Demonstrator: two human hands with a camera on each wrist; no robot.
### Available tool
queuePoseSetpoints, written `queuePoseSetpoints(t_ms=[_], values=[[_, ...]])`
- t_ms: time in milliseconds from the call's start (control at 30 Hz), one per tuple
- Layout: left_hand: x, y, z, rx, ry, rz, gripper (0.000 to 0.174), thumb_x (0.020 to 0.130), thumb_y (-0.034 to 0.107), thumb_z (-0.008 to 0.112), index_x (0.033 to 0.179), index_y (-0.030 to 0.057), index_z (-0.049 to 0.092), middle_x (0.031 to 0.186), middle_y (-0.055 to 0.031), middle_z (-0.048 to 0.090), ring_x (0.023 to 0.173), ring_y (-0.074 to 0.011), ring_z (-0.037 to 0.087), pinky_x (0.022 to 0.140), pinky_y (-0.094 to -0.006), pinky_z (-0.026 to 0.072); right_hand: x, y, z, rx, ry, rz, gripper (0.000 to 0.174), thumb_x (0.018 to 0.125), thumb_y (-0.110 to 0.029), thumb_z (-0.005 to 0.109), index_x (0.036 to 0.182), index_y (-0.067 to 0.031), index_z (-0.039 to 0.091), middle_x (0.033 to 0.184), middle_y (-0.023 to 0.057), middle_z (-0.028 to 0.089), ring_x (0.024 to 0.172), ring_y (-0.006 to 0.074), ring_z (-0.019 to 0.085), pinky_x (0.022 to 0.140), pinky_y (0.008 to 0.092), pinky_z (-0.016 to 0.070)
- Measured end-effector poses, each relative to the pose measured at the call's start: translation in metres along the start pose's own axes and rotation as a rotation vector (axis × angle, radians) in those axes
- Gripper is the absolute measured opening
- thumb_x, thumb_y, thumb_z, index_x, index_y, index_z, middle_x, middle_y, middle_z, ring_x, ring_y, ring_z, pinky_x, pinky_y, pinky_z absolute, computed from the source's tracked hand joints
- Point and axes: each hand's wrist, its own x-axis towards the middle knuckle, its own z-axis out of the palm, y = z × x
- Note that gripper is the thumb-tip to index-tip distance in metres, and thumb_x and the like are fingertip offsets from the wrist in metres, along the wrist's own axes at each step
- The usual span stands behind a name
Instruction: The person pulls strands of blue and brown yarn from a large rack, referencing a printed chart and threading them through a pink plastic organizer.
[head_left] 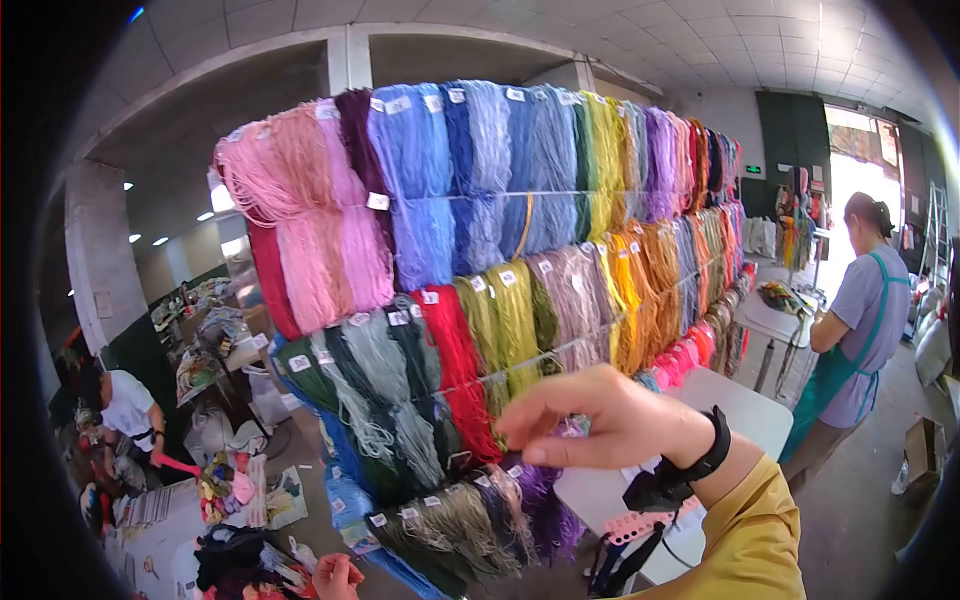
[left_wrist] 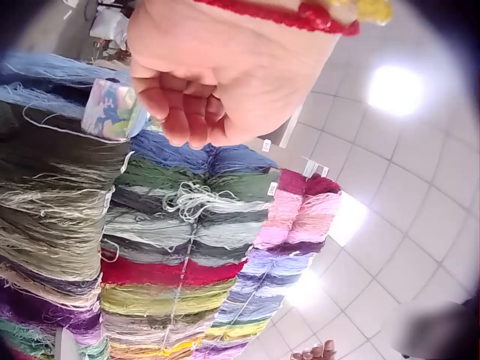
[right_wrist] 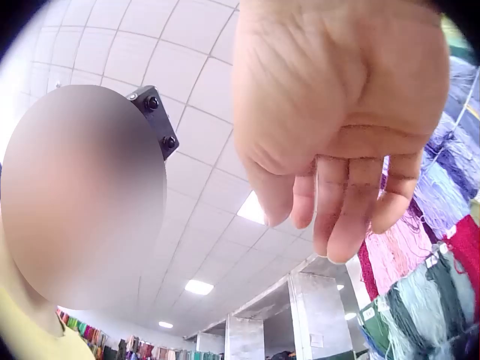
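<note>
My right hand [head_left: 600,415] is raised in front of a tall rack of yarn hanks, its fingers bent loosely downward with nothing in them. In the head view it overlaps the lower rows, near a red hank [head_left: 455,350] and an olive hank [head_left: 515,310]. Low at the bottom edge is my left hand [head_left: 337,578], only partly visible there. The left wrist view shows its fingers [left_wrist: 196,124] loosely curled and holding nothing, with grey-green hanks [left_wrist: 142,225] behind. Small white labels [head_left: 397,104] mark many hanks.
A white table [head_left: 735,405] stands beyond my right forearm, with a pink perforated strip [head_left: 640,522] near it. A person in a teal apron [head_left: 865,330] stands at the right. Another person in a white shirt [head_left: 130,405] bends over a table with yarn at the left.
</note>
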Motion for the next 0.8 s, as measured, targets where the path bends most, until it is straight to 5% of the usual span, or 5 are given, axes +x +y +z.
queuePoseSetpoints(t_ms=[100,267,533,600,800], values=[[0.0,0.007,-0.013,-0.1,0.049,-0.067,0.012,0.085,0.01,0.051,0.08,0.0002,0.055,0.065,-0.0026,0.049,0.06,-0.011,0.046,0.054,-0.0261,0.0381,0.037,0.006,-0.004,-0.222,0.186,-0.173,0.024,0.08,-0.014,0.063,0.099,-0.0023,0.057,0.081,0.0067,0.063,0.071,0.0118,0.059,0.064,0.0256,0.0482],[-0.002,0.011,-0.044,-0.122,0.119,-0.055,0.012,0.086,0.011,0.051,0.079,0.0016,0.055,0.068,-0.0028,0.052,0.06,-0.0089,0.047,0.055,-0.0241,0.0398,0.101,0.028,-0.027,-0.12,0.474,-0.076,0.017,0.081,-0.015,0.061,0.093,-0.0031,0.058,0.068,-0.0005,0.056,0.062,0.0049,0.049,0.059,0.0227,0.0441],[0.008,0.079,-0.065,-0.168,0.123,-0.101,0.013,0.087,0.013,0.052,0.08,0.0016,0.054,0.064,-0.0001,0.051,0.056,-0.0066,0.045,0.053,-0.019,0.0363,0.174,0.08,-0.096,-0.512,0.709,-0.017,0.021,0.077,-0.024,0.059,0.088,-0.0058,0.063,0.075,0.0102,0.063,0.072,0.024,0.062,0.068,0.0334,0.0478],[0.011,0.11,-0.059,-0.1,0.066,0.042,0.012,0.087,0.012,0.052,0.081,0.0019,0.053,0.063,0.0006,0.05,0.056,-0.0057,0.043,0.053,-0.0184,0.0346,0.182,0.085,-0.109,-0.59,0.779,0.023,0.021,0.077,-0.024,0.056,0.087,-0.0072,0.064,0.08,0.0112,0.064,0.079,0.0278,0.062,0.073,0.0352,0.0473],[0.039,0.14,-0.068,0.084,0.03,0.209,0.008,0.086,0.011,0.054,0.086,0.0037,0.056,0.07,0.0006,0.052,0.06,-0.0055,0.045,0.054,-0.0189,0.0357,0.2,0.11,-0.152,-0.653,0.975,0.118,0.02,0.078,-0.024,0.054,0.087,-0.0092,0.064,0.084,0.0099,0.065,0.083,0.0279,0.061,0.074,0.0364,0.0471]])
